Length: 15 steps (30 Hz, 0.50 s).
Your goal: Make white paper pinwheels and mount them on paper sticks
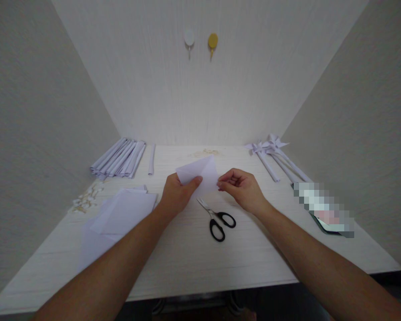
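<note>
We look down on a pale worktop (173, 267) across the lower half of the frame. Near its centre our left hand (178, 194) grips a folded white paper (204, 170), thumb on top, at its lower left. The paper lies between both hands, its upper edge rising rightward. Our right hand (242, 189), fingers curled, is at its right edge; we cannot tell whether they pinch it. Just below, scissors (211, 211) point up and left, handles nearer the right hand.
</note>
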Each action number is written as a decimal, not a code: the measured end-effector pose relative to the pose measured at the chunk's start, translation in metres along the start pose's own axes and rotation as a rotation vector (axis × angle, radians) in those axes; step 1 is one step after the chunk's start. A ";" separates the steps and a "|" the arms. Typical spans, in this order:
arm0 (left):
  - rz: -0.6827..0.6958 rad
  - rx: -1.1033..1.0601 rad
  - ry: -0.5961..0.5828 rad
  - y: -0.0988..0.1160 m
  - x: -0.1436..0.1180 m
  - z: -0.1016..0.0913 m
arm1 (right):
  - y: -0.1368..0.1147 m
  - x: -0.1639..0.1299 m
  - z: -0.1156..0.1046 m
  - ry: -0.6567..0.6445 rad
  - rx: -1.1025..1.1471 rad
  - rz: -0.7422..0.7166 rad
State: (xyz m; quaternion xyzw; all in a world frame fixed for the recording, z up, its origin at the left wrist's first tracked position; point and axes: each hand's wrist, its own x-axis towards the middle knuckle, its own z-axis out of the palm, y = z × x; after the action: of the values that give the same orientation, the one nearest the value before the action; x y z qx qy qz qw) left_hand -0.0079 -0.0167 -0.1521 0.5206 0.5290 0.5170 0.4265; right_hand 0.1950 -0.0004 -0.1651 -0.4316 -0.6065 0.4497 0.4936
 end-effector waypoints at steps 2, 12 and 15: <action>0.004 0.001 -0.004 0.000 0.000 0.000 | 0.000 0.000 0.000 -0.003 0.026 -0.001; 0.013 -0.012 -0.036 -0.001 -0.001 0.001 | 0.001 0.001 0.001 -0.021 0.138 -0.011; 0.010 -0.016 -0.034 0.001 -0.001 0.001 | 0.001 0.000 0.001 -0.031 0.150 -0.004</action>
State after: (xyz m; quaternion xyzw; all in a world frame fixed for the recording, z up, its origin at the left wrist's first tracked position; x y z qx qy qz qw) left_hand -0.0072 -0.0179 -0.1515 0.5287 0.5148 0.5143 0.4371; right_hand 0.1937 -0.0002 -0.1662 -0.3851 -0.5794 0.4996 0.5161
